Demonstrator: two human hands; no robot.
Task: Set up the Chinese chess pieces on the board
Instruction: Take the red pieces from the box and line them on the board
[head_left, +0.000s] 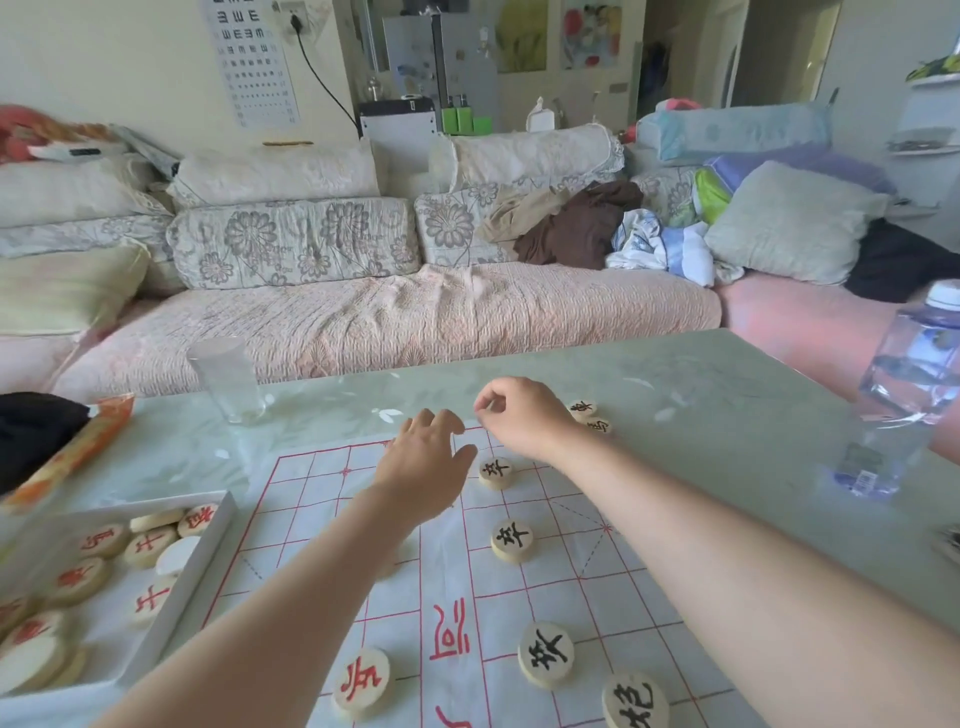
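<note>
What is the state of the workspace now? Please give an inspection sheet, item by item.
Surface: glossy pale green table, paper board laid on it.
Job's things: four black-lettered pieces and one red-lettered piece on the board; two pieces off it, by the right hand; more in the white box.
Clutter: glass, water bottle, orange packet.
Hands: left hand open above the board; right hand with fingers curled, no piece visible in it.
Cables: black cord at the wall socket.
Surroundings: sofa with cushions and clothes.
</note>
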